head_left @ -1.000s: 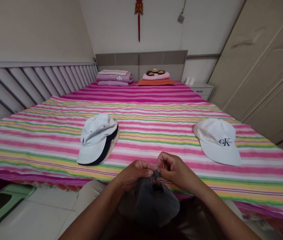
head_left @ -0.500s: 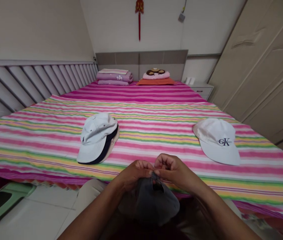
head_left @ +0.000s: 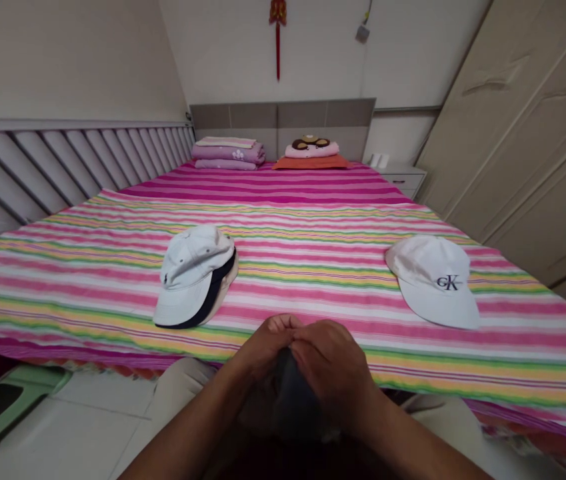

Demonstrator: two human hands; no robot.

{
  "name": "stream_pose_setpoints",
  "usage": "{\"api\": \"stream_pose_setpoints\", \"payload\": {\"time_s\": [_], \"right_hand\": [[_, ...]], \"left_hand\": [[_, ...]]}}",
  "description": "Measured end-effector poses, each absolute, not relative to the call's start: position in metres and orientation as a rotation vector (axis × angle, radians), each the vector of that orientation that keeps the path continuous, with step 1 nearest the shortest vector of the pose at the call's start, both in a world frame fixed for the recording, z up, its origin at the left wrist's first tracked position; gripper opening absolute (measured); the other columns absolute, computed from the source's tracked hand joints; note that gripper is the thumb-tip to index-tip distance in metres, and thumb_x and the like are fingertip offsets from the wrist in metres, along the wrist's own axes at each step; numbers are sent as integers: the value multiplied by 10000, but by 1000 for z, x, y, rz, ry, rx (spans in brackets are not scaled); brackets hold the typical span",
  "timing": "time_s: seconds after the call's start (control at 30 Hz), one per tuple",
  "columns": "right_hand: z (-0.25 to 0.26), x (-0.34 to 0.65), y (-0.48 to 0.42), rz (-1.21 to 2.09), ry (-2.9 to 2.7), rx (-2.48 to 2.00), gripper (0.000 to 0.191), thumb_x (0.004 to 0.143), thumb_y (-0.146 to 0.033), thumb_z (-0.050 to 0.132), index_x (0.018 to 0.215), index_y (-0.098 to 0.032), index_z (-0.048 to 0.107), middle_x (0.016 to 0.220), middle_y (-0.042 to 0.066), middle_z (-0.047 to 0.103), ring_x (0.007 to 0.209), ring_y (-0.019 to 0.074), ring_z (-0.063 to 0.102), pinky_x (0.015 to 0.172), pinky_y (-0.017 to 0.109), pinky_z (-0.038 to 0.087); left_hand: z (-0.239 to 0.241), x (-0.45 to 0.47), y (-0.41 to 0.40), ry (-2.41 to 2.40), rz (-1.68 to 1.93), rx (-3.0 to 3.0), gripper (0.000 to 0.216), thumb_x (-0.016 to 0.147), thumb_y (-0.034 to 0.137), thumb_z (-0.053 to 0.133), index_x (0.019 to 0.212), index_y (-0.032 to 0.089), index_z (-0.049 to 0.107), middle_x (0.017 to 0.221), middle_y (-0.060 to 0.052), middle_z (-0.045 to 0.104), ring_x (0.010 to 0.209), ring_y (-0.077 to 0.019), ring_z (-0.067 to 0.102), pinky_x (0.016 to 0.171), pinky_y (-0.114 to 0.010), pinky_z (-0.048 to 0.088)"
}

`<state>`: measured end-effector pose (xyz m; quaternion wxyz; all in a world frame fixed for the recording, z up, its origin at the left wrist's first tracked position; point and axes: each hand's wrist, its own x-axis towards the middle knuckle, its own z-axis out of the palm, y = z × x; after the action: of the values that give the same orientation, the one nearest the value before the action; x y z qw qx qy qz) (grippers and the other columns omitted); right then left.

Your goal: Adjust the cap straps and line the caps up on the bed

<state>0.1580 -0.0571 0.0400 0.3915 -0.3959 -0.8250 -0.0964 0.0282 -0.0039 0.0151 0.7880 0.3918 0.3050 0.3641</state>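
Note:
A dark grey cap point(head_left: 297, 400) is held low in front of me, over my lap at the bed's near edge. My left hand point(head_left: 270, 343) is closed on the cap's upper edge, thumb and fingers pinched together. Against it lies my right hand point(head_left: 335, 363), its fingers bent around the same part and covering much of the cap. What the fingertips grip exactly is hidden. To the left on the bed rests a stack of caps, a white one point(head_left: 195, 253) over a navy one point(head_left: 219, 288) and a beige one. A white cap with dark letters point(head_left: 433, 280) lies to the right.
The bed has a striped sheet point(head_left: 307, 233). Folded purple bedding point(head_left: 227, 153) and a pink pile point(head_left: 313, 152) are by the headboard point(head_left: 253, 117). A railing point(head_left: 87, 160) runs along the left. A green stool point(head_left: 13, 407) stands on the floor at lower left.
My right hand has rolled over toward my left, its back now facing up and hiding the cap's strap opening. The caps on the bed have not moved.

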Motion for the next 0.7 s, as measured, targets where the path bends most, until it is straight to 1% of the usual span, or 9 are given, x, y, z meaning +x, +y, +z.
{"api": "stream_pose_setpoints", "payload": {"time_s": [0.17, 0.27, 0.33, 0.37, 0.43, 0.5, 0.53, 0.6, 0.7], "right_hand": [[46, 150, -69, -65, -2016, -738, 122, 757, -98, 504, 801, -192, 567, 808, 33, 625, 783, 164, 550, 776, 321, 425], [50, 161, -64, 112, -1844, -836, 147, 767, -113, 482, 857, -205, 553, 864, 53, 623, 816, 184, 554, 752, 338, 425], [50, 171, -56, 405, -1720, -1047, 127, 811, -185, 457, 902, -210, 542, 877, 62, 615, 837, 196, 550, 730, 340, 418], [48, 175, -50, 633, -1681, -1122, 135, 829, -239, 449, 926, -208, 538, 881, 61, 609, 837, 196, 547, 717, 334, 415], [42, 182, -42, 1171, -1625, -1096, 200, 828, -349, 456, 933, -198, 535, 836, 44, 592, 759, 172, 542, 648, 302, 408], [35, 186, -36, 1562, -1522, -958, 242, 794, -410, 498, 869, -182, 530, 714, 3, 551, 624, 127, 500, 553, 257, 366], [31, 186, -35, 1647, -1461, -921, 251, 771, -423, 529, 815, -176, 523, 646, -20, 518, 561, 106, 461, 513, 239, 332], [27, 187, -35, 1657, -1387, -941, 273, 725, -426, 589, 705, -171, 494, 541, -53, 458, 484, 81, 391, 468, 223, 268], [24, 188, -37, 1625, -1361, -994, 296, 724, -428, 593, 643, -172, 467, 496, -53, 453, 463, 82, 380, 464, 228, 258]], "left_hand": [[15, 29, -6, 722, 759, 842, 186, 570, 215, 724, 631, 113, 581, 540, 12, 576, 484, -58, 482, 471, -167, 330], [13, 25, -6, 634, 763, 828, 203, 570, 233, 730, 667, 115, 596, 565, 7, 597, 499, -69, 516, 497, -177, 368], [13, 22, -6, 566, 748, 835, 231, 579, 265, 728, 701, 114, 604, 585, -10, 618, 514, -95, 552, 521, -203, 406], [13, 21, -6, 547, 741, 839, 238, 581, 270, 727, 713, 113, 608, 593, -16, 626, 521, -105, 566, 532, -214, 420], [13, 19, -6, 533, 726, 848, 232, 590, 263, 722, 724, 107, 613, 607, -29, 639, 533, -114, 583, 542, -219, 433], [13, 19, -6, 539, 713, 853, 228, 597, 248, 717, 740, 104, 614, 619, -35, 643, 535, -115, 587, 540, -216, 434], [13, 19, -5, 548, 715, 852, 226, 599, 238, 716, 748, 107, 608, 613, -31, 638, 530, -111, 583, 532, -211, 428], [11, 19, -4, 574, 744, 842, 218, 595, 209, 715, 745, 122, 584, 580, -3, 608, 501, -87, 554, 503, -188, 396], [11, 17, -4, 595, 770, 868, 211, 611, 227, 699, 712, 132, 540, 583, 17, 562, 501, -64, 509, 498, -177, 357]]}}
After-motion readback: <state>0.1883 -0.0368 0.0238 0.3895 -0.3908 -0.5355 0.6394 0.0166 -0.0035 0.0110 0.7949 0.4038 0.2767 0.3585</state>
